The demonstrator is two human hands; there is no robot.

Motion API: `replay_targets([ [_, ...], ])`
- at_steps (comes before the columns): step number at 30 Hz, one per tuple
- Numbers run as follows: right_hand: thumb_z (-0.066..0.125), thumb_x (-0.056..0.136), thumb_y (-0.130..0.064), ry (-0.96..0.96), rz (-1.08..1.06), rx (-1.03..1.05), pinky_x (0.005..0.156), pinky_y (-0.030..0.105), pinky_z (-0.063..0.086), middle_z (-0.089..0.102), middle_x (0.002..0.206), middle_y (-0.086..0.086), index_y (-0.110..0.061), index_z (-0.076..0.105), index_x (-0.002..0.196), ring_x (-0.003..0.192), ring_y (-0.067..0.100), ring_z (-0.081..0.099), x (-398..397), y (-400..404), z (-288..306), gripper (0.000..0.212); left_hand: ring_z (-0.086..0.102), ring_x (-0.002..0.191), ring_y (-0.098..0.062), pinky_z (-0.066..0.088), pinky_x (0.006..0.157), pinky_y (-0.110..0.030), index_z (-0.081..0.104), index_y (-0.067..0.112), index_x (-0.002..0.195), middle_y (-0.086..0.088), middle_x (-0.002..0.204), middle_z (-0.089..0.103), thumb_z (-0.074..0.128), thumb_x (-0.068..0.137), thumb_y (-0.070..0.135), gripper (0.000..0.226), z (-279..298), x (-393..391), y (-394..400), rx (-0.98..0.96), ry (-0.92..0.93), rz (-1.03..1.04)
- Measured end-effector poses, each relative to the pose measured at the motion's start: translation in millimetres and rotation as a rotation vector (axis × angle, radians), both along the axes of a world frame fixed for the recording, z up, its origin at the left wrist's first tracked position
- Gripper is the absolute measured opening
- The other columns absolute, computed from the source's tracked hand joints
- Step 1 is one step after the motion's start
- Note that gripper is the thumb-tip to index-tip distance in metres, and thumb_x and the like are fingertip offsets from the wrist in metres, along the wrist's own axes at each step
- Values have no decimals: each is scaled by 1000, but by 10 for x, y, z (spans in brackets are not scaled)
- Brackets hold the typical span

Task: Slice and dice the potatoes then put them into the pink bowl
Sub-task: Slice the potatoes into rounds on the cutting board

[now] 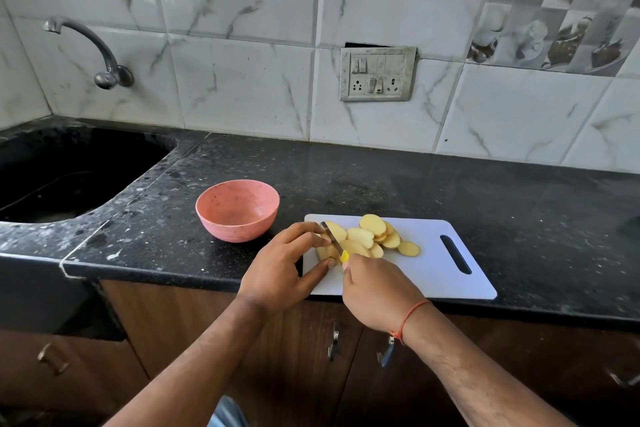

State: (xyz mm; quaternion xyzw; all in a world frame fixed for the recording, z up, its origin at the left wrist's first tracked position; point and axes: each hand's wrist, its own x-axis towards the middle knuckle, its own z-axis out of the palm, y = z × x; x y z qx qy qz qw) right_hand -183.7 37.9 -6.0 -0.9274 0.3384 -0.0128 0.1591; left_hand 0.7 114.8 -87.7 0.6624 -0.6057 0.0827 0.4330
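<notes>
Left hand (280,263) is pinching a small stack of potato slices (327,250) on the white cutting board (426,270), keeping them steady while the right hand (377,291) is gripping the yellow-handled knife (334,241) and cutting down. More slices (375,234) are sitting alongside. Pink bowl (237,210) is waiting empty on the worktop (381,180), just left of the board for easy scooping.

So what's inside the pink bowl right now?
Nothing visible: the pink bowl shows only its bare inner wall. The potato slices all lie on the cutting board. The near rim hides a little of the bowl's near inner wall.
</notes>
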Motion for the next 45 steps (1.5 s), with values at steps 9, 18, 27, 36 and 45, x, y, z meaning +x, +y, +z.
replay_targets([
  [9,41,109,-26,40,2,32,55,28,31,53,79,-1,-21,51,89,71,12,50,185,-68,128,23,59,128,-2,56,99,-34,73,28,122,20,135,61,77,96,37,28,10,-2,-7,-18,-3,-15],
  [18,38,108,-24,88,16,80,61,29,39,55,84,2,-21,49,91,77,15,54,-42,-33,63,21,60,124,-1,57,95,-31,73,28,121,19,137,59,75,97,41,27,-21,-2,-20,-1,2,11],
  [27,45,105,-22,98,1,60,61,30,42,60,83,3,-20,53,90,78,18,59,117,-23,69,17,60,124,-1,58,94,-33,72,30,119,20,139,58,76,96,41,25,1,-17,-1,3,18,21],
  [36,48,102,-20,90,-16,22,60,30,39,55,79,1,-21,52,84,79,21,58,226,-3,84,18,61,124,1,60,91,-36,70,33,123,25,143,55,72,97,45,29,-32,-9,-13,9,28,49],
  [45,48,102,-23,92,-9,16,60,29,41,57,83,3,-20,53,89,77,17,56,37,68,23,14,65,119,-1,61,85,-39,70,34,123,27,145,54,72,97,50,31,-71,-20,4,6,26,81],
])
